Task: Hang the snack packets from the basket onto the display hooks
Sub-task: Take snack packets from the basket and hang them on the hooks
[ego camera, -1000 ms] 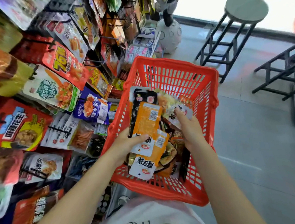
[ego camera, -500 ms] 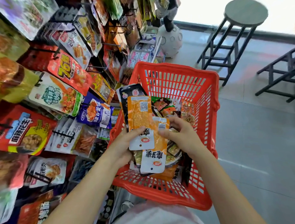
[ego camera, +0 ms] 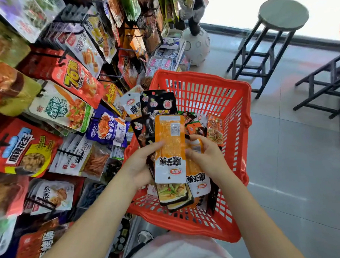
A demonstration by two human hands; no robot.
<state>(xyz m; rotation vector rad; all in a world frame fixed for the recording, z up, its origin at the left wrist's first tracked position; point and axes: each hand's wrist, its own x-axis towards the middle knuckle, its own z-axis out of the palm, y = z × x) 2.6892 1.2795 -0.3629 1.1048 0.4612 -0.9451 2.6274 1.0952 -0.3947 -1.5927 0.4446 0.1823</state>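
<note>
Over the red basket [ego camera: 240, 110], the left hand [ego camera: 140, 165] gripped a fan of packets fronted by an orange-and-white packet [ego camera: 170, 148], while the right hand [ego camera: 207, 156] pinched a second orange packet [ego camera: 196, 172].

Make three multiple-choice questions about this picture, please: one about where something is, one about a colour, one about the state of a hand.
1. Where is the round stool?
A. On the floor beyond the basket, upper right of the view
B. Inside the basket
C. Hanging on the display rack

2. What colour is the basket?
A. Blue
B. Red
C. Grey

3. What is the left hand doing?
A. Hanging idle at the side
B. Holding a fan of snack packets above the basket
C. Resting flat on the floor

Answers:
1 A: the stool stands on the grey floor, past the basket's far rim.
2 B: its slotted plastic walls are red.
3 B: its fingers grip several packets, with the orange packet in front, while the right hand pinches another orange one.
</note>
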